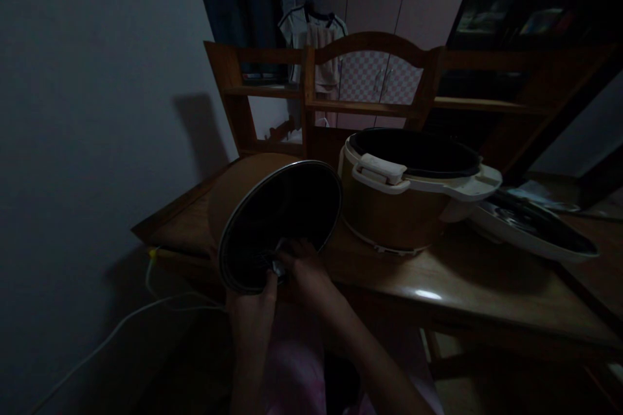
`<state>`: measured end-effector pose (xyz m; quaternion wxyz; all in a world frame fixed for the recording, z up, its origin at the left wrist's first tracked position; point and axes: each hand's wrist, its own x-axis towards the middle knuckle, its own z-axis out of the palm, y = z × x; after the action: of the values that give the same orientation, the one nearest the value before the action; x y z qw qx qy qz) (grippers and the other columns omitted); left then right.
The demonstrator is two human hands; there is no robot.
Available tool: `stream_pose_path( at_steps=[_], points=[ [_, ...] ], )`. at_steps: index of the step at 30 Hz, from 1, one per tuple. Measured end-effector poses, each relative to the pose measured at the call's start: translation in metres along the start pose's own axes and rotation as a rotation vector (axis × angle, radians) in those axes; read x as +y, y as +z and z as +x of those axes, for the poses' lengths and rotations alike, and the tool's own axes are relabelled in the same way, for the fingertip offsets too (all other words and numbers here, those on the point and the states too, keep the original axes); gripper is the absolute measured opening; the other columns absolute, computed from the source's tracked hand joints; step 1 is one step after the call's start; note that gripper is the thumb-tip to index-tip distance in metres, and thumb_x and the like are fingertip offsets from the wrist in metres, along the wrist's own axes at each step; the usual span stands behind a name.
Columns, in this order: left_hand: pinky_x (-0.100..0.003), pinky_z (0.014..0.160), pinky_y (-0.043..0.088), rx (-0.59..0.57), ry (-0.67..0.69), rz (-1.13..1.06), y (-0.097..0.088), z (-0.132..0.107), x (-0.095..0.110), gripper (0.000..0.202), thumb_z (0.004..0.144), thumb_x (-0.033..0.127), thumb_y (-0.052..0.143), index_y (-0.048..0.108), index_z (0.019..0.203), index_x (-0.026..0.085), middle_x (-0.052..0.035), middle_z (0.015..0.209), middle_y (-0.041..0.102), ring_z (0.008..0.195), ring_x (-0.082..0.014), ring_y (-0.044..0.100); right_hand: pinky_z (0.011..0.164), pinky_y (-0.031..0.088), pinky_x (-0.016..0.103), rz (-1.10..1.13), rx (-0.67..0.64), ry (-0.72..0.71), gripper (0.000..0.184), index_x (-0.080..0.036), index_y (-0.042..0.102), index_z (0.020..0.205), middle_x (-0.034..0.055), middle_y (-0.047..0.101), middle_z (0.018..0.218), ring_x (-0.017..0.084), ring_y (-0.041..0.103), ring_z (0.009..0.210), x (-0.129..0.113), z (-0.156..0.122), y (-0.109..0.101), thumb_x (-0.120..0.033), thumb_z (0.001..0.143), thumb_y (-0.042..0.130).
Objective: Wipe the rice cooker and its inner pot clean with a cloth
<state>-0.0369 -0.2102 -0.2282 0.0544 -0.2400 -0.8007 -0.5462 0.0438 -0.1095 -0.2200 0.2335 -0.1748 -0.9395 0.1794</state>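
A round inner pot [228, 201], golden-brown outside and dark inside, is tilted on the table's left part with its mouth towards me. My left hand [253, 305] grips its lower rim, thumb over the edge and the other fingers hidden beneath. My right hand [302, 267] reaches into the mouth near the lower rim, fingers bent round a small pale crumpled piece [278, 267], perhaps a cloth or paper; the dim light hides its kind. Right of the pot stands the rice cooker body [394, 211], with a white rim and handle and its top uncovered.
The wooden table [467, 292] has a shelf frame [370, 107] along its back. A detached lid [535, 227] lies at the right, beside the cooker body. A white wall [107, 110] is close on the left, and a white cable [121, 324] hangs by the table's left end.
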Motion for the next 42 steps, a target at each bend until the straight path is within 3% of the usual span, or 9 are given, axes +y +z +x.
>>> stream_pose_path(
  at_steps=[10,14,20,30,37,42],
  points=[
    [-0.045,0.098,0.049,0.029,-0.051,-0.06,0.007,-0.003,-0.009,0.049,0.077,0.042,0.06,0.06,0.118,0.014,-0.0156,0.116,0.066,0.112,-0.0316,0.062,0.101,0.036,0.04,-0.034,-0.033,-0.014,0.056,-0.027,0.051,0.139,0.0105,0.051,0.129,0.027,0.044,0.115,0.0,-0.001,0.0,-0.028,0.086,0.071],
    [-0.045,0.094,0.051,0.025,-0.047,-0.056,0.007,-0.004,-0.011,0.046,0.079,0.042,0.057,0.061,0.115,0.013,-0.0154,0.11,0.069,0.107,-0.0315,0.064,0.104,0.035,0.04,-0.045,-0.044,-0.036,0.055,-0.033,0.048,0.141,0.0087,0.048,0.133,0.025,0.043,0.118,0.0,-0.003,-0.002,-0.02,0.09,0.066],
    [-0.044,0.098,0.049,-0.004,-0.022,-0.086,0.002,-0.003,-0.005,0.044,0.084,0.037,0.051,0.061,0.12,0.014,-0.0138,0.106,0.07,0.11,-0.0311,0.063,0.106,0.035,0.042,0.005,-0.039,-0.058,0.076,-0.036,0.045,0.142,0.0079,0.046,0.136,0.027,0.042,0.123,-0.001,-0.004,0.0,-0.035,0.076,0.083],
    [-0.043,0.097,0.048,-0.054,0.001,0.03,-0.026,0.003,0.018,0.052,0.086,0.042,0.052,0.053,0.131,0.015,-0.0151,0.119,0.066,0.115,-0.0324,0.061,0.103,0.04,0.031,0.254,-0.01,-0.1,0.067,-0.036,0.046,0.141,0.0009,0.056,0.131,0.02,0.049,0.121,-0.012,-0.005,-0.002,-0.02,0.084,0.076],
    [-0.041,0.109,0.04,0.008,0.107,0.002,-0.016,0.0,0.021,0.069,0.084,0.04,0.059,0.039,0.143,0.012,-0.0186,0.141,0.051,0.13,-0.0301,0.049,0.099,0.046,0.027,0.184,0.012,-0.036,0.061,-0.033,0.05,0.139,-0.0006,0.059,0.132,0.017,0.052,0.122,-0.008,-0.01,0.004,-0.003,0.086,0.062],
    [-0.038,0.111,0.037,-0.063,0.117,-0.016,-0.015,0.0,0.015,0.068,0.087,0.035,0.056,0.034,0.147,0.012,-0.0187,0.142,0.05,0.133,-0.0289,0.047,0.095,0.05,0.04,-0.011,0.028,0.089,0.043,-0.022,0.06,0.13,0.012,0.061,0.128,0.027,0.056,0.118,0.015,-0.017,-0.007,-0.005,0.091,0.055]
  ],
)
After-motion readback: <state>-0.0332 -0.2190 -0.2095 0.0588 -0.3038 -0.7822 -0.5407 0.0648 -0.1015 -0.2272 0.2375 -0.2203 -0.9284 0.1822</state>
